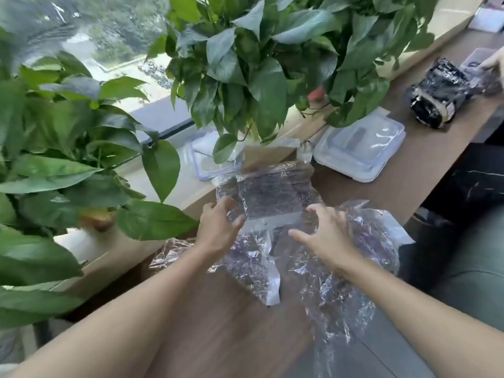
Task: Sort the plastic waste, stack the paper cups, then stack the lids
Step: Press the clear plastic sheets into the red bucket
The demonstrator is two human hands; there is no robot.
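A heap of crumpled clear plastic bags (275, 192) lies on the wooden table (223, 323) in front of me. My left hand (218, 227) rests on the left edge of the top bag, fingers spread and loosely bent, thumb apart. My right hand (321, 230) hovers over the right side of the heap with fingers spread and curved; whether it touches the plastic I cannot tell. More wrinkled film (362, 268) trails down to the right under my right forearm. No paper cups show.
Clear plastic container lids (360, 148) sit stacked at the right, another lid (210, 162) behind the heap by the sill. A black wrapped bundle (436, 96) lies far right, near another person's hand (495, 64). Leafy plants (68, 148) crowd the left and back.
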